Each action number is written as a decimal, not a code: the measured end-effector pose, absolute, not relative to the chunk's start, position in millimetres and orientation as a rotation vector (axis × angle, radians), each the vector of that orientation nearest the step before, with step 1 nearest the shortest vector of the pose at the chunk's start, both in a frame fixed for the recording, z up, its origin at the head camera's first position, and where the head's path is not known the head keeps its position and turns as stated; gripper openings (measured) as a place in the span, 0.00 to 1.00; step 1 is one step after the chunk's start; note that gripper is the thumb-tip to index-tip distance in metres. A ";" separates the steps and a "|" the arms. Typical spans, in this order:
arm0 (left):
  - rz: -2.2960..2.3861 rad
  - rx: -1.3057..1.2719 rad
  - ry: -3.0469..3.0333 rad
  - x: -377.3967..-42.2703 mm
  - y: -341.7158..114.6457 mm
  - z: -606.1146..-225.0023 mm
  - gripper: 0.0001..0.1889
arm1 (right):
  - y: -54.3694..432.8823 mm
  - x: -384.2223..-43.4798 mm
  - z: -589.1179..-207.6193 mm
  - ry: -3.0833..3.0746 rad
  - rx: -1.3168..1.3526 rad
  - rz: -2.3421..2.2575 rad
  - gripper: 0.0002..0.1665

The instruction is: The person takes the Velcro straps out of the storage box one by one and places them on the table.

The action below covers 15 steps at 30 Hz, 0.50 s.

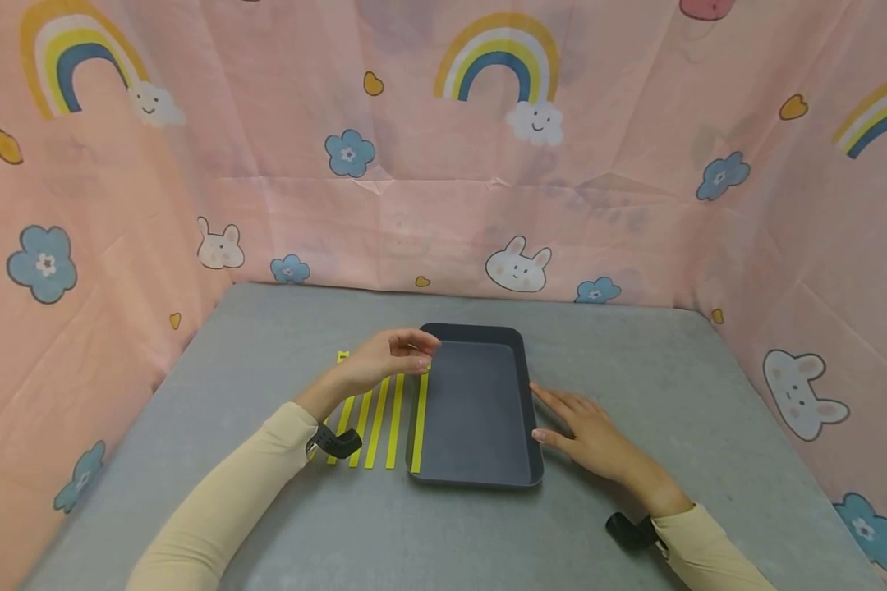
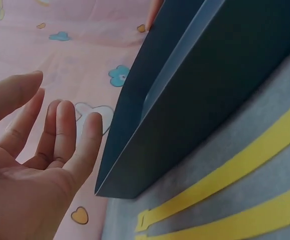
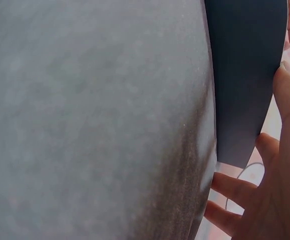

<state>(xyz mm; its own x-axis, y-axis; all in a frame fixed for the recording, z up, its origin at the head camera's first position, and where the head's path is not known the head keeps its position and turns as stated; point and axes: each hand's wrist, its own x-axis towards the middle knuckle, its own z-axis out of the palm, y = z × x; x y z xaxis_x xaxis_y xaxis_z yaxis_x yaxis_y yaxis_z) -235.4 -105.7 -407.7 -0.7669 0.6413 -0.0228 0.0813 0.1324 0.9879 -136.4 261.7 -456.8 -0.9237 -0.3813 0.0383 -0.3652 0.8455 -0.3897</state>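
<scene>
A dark grey rectangular tray [image 1: 480, 410] lies on the table, its long sides running away from me. Inside it, along the left wall, is one long flat yellow strip [image 1: 420, 435]. Several similar yellow strips [image 1: 374, 427] lie side by side on the table left of the tray; in the left wrist view, one strip [image 2: 220, 177] shows a small notched end. Above the tray's left rim hovers my left hand [image 1: 388, 357], fingers loosely bent and holding nothing. My right hand [image 1: 591, 431] touches the tray's right wall with thumb and fingertips, fingers mostly straight.
A grey cloth-like surface covers the table [image 1: 288, 525]. Pink patterned curtains [image 1: 414, 222] hang behind the table and along both sides. Each wrist carries a black strapped device [image 1: 336, 442].
</scene>
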 end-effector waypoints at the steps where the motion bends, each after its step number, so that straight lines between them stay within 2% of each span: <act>1: 1.667 0.696 1.968 -235.0 -104.3 -408.8 0.23 | 261.7 -136.4 -456.9 2.978 -0.603 -0.616 0.43; 6: 1.644 0.705 1.997 -234.6 -96.7 -416.2 0.20 | 261.4 -136.8 -457.0 2.977 -0.609 -0.618 0.43; 15: 1.671 0.694 2.042 -235.7 -86.5 -413.2 0.22 | 261.2 -137.2 -457.0 2.983 -0.612 -0.610 0.43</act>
